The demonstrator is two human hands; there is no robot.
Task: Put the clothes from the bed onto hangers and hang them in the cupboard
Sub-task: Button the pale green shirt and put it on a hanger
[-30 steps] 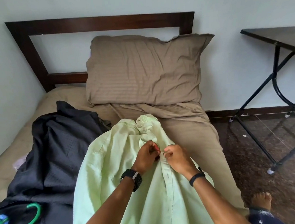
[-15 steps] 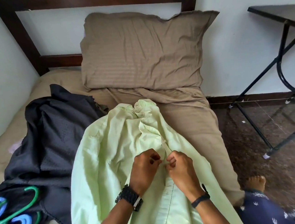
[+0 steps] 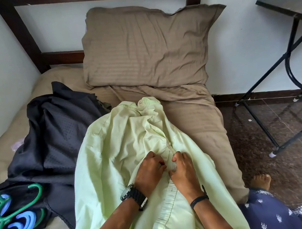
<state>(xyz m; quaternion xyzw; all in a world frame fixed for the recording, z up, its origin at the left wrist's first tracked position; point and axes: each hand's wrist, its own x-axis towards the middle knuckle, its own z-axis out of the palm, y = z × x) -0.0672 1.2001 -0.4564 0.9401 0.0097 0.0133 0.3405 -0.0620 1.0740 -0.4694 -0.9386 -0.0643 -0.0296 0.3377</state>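
Both hands lower on placket now, left hand (image 3: 150, 171) and right hand (image 3: 184, 171) pinching crumpled pale-green shirt (image 3: 114, 163).

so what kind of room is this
Most likely a bedroom: a bed with a dark wooden headboard and a brown pillow, clothes such as a pale green shirt spread on it, and plastic hangers beside them.

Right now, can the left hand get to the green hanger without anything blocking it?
Probably yes. The green hanger lies uncovered on the dark garment, with nothing standing between. But the left hand is pinching the light green shirt, so it would need to let go first.
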